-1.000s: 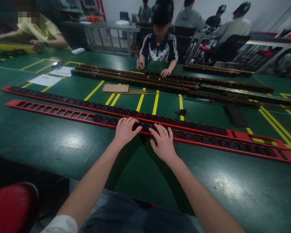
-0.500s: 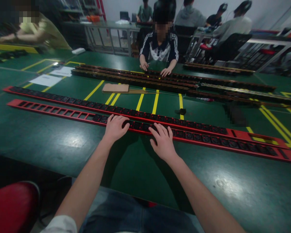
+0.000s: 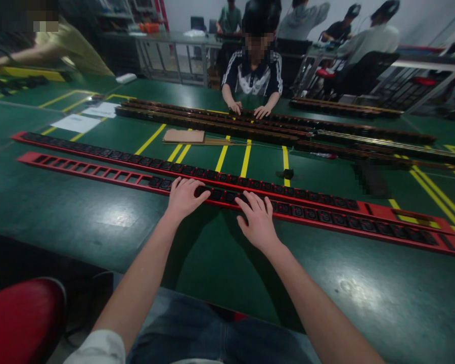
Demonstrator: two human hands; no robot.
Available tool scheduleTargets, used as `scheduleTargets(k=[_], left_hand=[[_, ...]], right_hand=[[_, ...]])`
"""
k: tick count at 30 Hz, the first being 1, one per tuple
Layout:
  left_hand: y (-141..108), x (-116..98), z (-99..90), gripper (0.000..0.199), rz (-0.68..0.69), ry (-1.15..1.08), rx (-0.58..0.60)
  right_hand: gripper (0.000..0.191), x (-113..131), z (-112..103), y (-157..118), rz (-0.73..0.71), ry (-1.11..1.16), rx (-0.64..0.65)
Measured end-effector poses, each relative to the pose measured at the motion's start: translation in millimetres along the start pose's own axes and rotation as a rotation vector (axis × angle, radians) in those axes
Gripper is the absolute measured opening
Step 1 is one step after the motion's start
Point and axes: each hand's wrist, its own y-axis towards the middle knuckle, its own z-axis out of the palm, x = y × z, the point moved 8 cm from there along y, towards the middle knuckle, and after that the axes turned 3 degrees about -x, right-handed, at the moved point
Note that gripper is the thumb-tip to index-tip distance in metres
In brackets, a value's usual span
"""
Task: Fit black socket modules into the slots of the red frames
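Note:
Two long red strips lie across the green table. The nearer red strip (image 3: 79,174) has open slots at its left and black socket modules (image 3: 298,211) along its middle and right. Black modules fill most of the farther red strip (image 3: 155,164). My left hand (image 3: 185,196) rests on the nearer strip with its fingers apart, over the modules just right of the open slots. A short way to the right, my right hand (image 3: 257,217) touches the same strip, fingers spread over its modules. Neither hand is wrapped round anything.
Beyond the strips lie a cardboard piece (image 3: 184,136), white papers (image 3: 76,123), a small black part (image 3: 287,174) and long dark bars (image 3: 212,124). A person (image 3: 253,76) sits opposite with both hands at the bars. A red stool (image 3: 23,318) stands lower left.
The whole view has shifted slightly. My left thumb has moved a little to the right along the nearer strip; my right hand stays at almost the same place on it.

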Motion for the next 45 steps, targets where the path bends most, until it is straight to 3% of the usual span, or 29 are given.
scheduleTargets(k=[7, 14, 21, 26, 37, 45], left_hand=[[1.6, 11.5, -2.4, 0.031, 0.099, 0.041, 0.083], [-5.5, 27.6, -10.3, 0.037, 0.136, 0.059, 0.045], [-6.3, 44.1, -16.9, 0.031, 0.019, 0.046, -0.039], [-5.8, 43.7, -15.5, 0.030, -0.034, 0.032, -0.039], [-7.4, 35.0, -15.0, 0.030, -0.045, 0.058, -0.049], [-3.9, 51.6, -20.2, 0.032, -0.023, 0.017, -0.133]], right_hand=[[0.050, 0.0, -0.2, 0.4, -0.004, -0.004, 0.012], [0.050, 0.6, 0.9, 0.0, -0.004, -0.005, 0.008], [0.050, 0.2, 1.4, -0.2, -0.012, -0.001, 0.001], [0.050, 0.1, 1.6, -0.1, -0.008, 0.000, -0.001], [0.049, 0.2, 0.5, 0.1, -0.009, -0.004, 0.002], [0.050, -0.5, 2.1, 0.5, -0.013, -0.005, 0.003]])
